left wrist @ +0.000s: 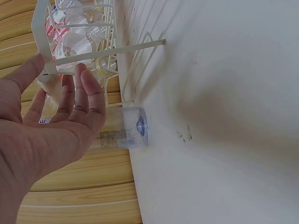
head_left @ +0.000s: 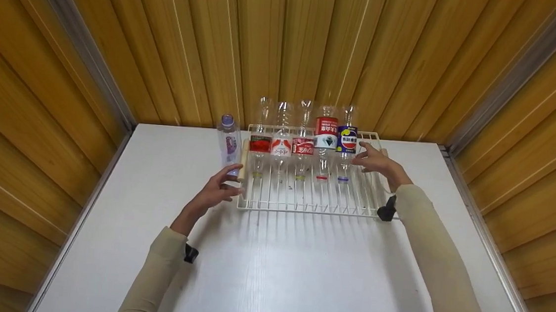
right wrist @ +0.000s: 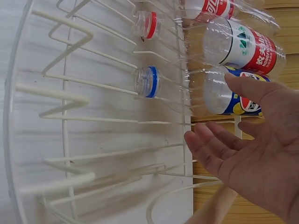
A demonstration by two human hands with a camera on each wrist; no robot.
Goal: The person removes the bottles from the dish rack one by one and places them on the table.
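Observation:
A white wire dish rack (head_left: 308,211) holds several empty plastic bottles, turned neck down and without caps. At its right end is a bottle with a blue label (head_left: 347,139). Beside that stands a bottle with a red and white label (head_left: 326,132). My right hand (head_left: 379,163) hovers with loosely spread fingers by the blue-labelled bottle, palm bare in the right wrist view. At the rack's left end, my left hand (head_left: 213,190) has its fingers apart around the wooden handle (head_left: 243,160). Whether they touch the handle is unclear.
Left of the rack, an upright clear bottle with a purple cap (head_left: 227,121) stands on the white table (head_left: 268,274). Yellow wood-look panels (head_left: 301,53) rise behind and at both sides.

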